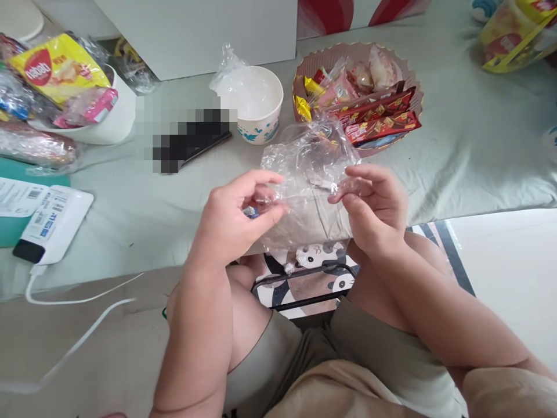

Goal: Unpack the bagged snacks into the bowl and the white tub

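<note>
A crinkled clear plastic bag [311,154] is stretched between my two hands above my lap. My left hand [243,215] has the bag's left side among its curled fingers, with thumb and forefinger a little apart. On the other side, my right hand [376,209] pinches the bag's edge between thumb and fingers. A small blue printed patch shows beside the left fingers; what it belongs to is unclear. Just beyond the bag stands a white paper bowl [260,128] with a blue pattern, clear film at its back left rim. A scalloped pinkish basket [415,104] of wrapped snacks sits behind the right hand.
A dark, partly blurred flat object [206,145] lies left of the bowl. Further left are a white tub [124,110] heaped with snack packets and a white device [65,223] with a cable. A yellow snack bag [516,38] stands far right. Panda-print fabric [322,255] shows below.
</note>
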Motion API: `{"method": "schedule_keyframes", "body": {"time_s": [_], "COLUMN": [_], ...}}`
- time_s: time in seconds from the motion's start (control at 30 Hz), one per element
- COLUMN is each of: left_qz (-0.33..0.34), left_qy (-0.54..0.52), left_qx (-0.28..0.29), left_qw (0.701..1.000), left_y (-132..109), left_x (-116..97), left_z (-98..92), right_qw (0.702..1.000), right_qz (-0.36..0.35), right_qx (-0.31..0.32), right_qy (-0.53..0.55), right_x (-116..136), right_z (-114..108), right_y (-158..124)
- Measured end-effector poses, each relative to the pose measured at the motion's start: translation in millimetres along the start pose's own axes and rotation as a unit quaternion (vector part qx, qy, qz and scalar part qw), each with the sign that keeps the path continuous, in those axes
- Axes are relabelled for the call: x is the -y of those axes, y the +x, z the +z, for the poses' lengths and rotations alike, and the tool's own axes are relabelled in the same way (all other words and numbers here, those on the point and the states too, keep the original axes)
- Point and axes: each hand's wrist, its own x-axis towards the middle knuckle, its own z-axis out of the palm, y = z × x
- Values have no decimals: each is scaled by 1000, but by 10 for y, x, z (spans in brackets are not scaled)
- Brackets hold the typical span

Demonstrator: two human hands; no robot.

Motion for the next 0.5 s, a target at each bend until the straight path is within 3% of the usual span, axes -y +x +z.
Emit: {"method": "schedule_keyframes", "body": {"time_s": [0.07,0.2,0.27,0.37,0.43,0.5], "left_qz": [44,203,220,185,134,54], "left_qy": [24,49,28,-81,-167,-200], "left_qx": [-61,-128,-140,-92,-17,70], "left_qw": [997,970,965,975,977,976], "left_y": [21,49,24,-43,-77,-86], "left_x": [45,58,11,-57,-64,-44], "left_z": [27,41,28,4,-4,-1], "right_qw": [998,983,975,989,995,984], "right_qz": [-25,-76,-106,-99,-14,93], "right_qx": [-13,-3,-5,47,92,88], "right_qy": [-52,-165,-195,-101,25,124], "right_x": [5,45,98,194,224,201], "right_z": [-12,-23,-17,16,60,118], "right_y": [12,54,64,43,22,19]}}
